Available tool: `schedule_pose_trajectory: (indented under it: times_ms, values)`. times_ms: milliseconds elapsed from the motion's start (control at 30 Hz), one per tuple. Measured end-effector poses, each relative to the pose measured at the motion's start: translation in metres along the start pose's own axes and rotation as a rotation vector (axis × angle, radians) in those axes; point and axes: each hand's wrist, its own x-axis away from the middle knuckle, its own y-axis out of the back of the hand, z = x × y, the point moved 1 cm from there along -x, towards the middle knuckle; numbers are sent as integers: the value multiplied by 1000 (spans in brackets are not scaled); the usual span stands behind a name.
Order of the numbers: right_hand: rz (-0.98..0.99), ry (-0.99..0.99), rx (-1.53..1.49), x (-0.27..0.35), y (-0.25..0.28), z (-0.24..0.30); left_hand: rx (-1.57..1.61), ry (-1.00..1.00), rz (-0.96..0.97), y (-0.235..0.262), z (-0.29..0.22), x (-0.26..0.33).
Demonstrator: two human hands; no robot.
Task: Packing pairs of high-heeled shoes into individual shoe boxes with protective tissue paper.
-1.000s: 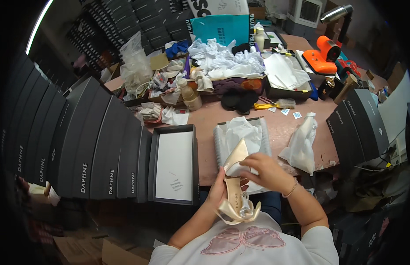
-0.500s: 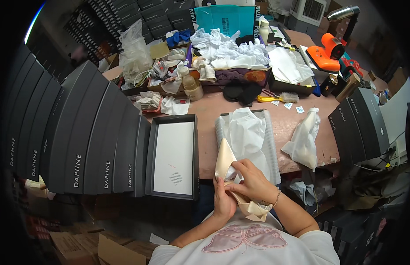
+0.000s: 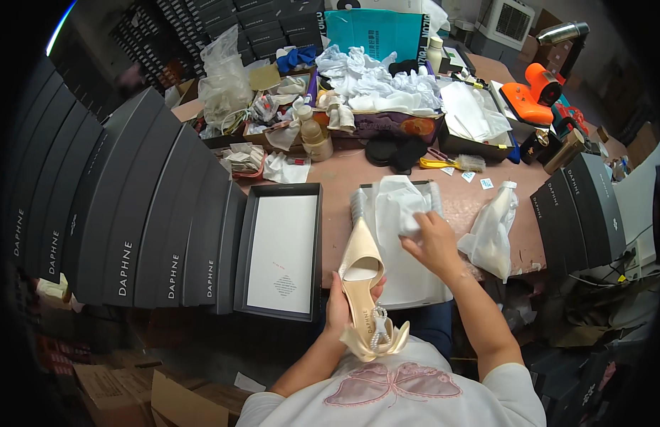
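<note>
Head view: two hands, well apart. The left hand [image 3: 338,307] is clamped around one cream pointed shoe [image 3: 360,295], held in front of the torso, toe pointing away over the near left edge of an open lined box [image 3: 436,203]. The right hand [image 3: 438,245] pinches one crumpled white wad [image 3: 409,226] above the tissue [image 3: 395,192] in that box.

One open dark box [image 3: 318,245] lies to the left; both boxes jut past the near edge of the pink table [image 3: 335,213]. A narrow strip of tabletop shows between them, and another between the lined box and one white bag [image 3: 492,231]. Beyond lie three small tags [image 3: 470,176], one yellow-handled brush [image 3: 436,164] and one squat bottle [image 3: 315,139]. Upright dark boxes [image 3: 150,220] crowd the left side, their number uncertain; at least two more [image 3: 593,203] stand at the right.
</note>
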Motion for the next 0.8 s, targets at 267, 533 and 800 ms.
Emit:
schedule_pose_trajectory:
  times_ms: [267, 533, 800]
  values:
    - [229, 246, 128, 2, 0, 34, -159, -83, -56, 3, -19, 3]
    - [219, 661, 123, 31, -13, 63, -144, -58, 115, -23, 12, 17]
    - [269, 532, 125, 39, -11, 58, -125, -93, 60, -24, 21, 12]
